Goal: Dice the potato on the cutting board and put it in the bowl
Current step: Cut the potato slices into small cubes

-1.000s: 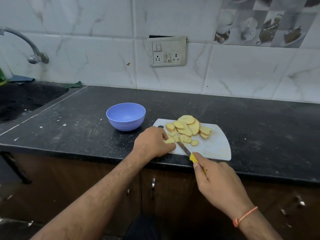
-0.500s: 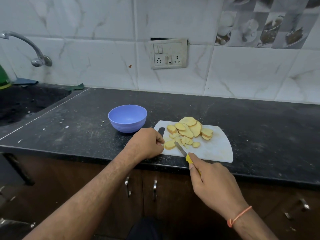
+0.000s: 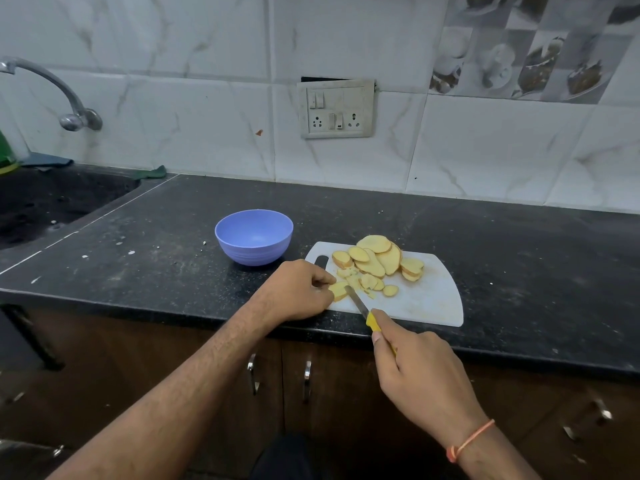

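Potato slices (image 3: 377,259) mostly undiced; bowl (image 3: 254,236) at 10 o'clock empty. Left hand (image 3: 299,292) fingers pinch one slice (image 3: 338,291); right hand (image 3: 420,372) fingers clamp the knife (image 3: 363,310).

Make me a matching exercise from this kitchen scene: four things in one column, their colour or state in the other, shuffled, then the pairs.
Things:
1. bowl
2. cutting board
3. knife
4. right hand

States:
A. white, with potato slices lying on it
B. grips a yellow handle
C. blue, standing on the counter left of the board
D. blade set against a potato piece that the left hand holds

Pairs: 1-C, 2-A, 3-D, 4-B
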The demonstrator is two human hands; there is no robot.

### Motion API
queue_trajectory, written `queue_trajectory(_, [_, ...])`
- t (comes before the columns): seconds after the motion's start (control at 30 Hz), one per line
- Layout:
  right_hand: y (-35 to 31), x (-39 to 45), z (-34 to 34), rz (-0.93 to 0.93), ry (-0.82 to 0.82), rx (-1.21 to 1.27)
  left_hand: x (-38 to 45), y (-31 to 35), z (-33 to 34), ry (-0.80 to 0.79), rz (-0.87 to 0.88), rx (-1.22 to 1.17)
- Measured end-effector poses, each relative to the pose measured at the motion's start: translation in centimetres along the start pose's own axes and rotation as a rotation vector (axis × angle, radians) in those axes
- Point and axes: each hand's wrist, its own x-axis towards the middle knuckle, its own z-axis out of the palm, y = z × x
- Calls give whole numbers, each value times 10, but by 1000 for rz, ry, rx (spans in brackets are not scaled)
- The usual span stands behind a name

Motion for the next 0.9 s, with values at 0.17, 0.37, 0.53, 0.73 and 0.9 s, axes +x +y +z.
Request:
queue_trajectory(0.17, [5, 1, -3, 6, 28, 20, 0, -4, 5, 12, 34, 39])
queue_trajectory(0.37, [5, 12, -6, -32, 53, -53, 6, -12, 8, 48, 22, -35])
queue_trajectory(0.53, [3, 23, 2, -66, 5, -152, 9, -16, 10, 43, 7, -69])
queue_trajectory(0.73, [9, 31, 10, -106, -21, -235, 11, -16, 12, 53, -7, -67])
queue_trajectory(0.9, [15, 13, 10, -155, -22, -283, 10, -15, 17, 97, -19, -62])
